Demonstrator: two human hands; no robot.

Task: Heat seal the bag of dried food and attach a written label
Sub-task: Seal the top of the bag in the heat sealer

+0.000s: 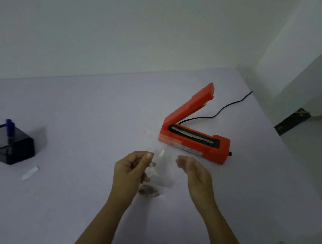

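The left hand (132,169) pinches the upper left edge of a clear plastic bag (160,172) between thumb and fingers, holding it upright just above the table (76,111). The right hand (192,171) sits at the bag's right edge with its fingers loosely curled; blur makes it impossible to tell whether they actually grip the film. A small brownish clump of dried food (148,191) lies in the bag's bottom, below the left palm.

The film is thin, glossy and nearly invisible against the pale surface, so it will likely slip or crease easily. If the mouth goes into the sealer wrinkled or skewed, the seam could leave a gap. Tipping the bag could also slide food toward the mouth and foul the seal.

Just beyond the hands sits the orange heat sealer (194,144), a hard plastic wedge with its arm raised and a dark sealing strip exposed; its black cord (224,107) trails back. Well to the left stand a dark mesh holder (7,145) with 1 blue pen (9,127), and near it a small white label (30,173) lying flat.
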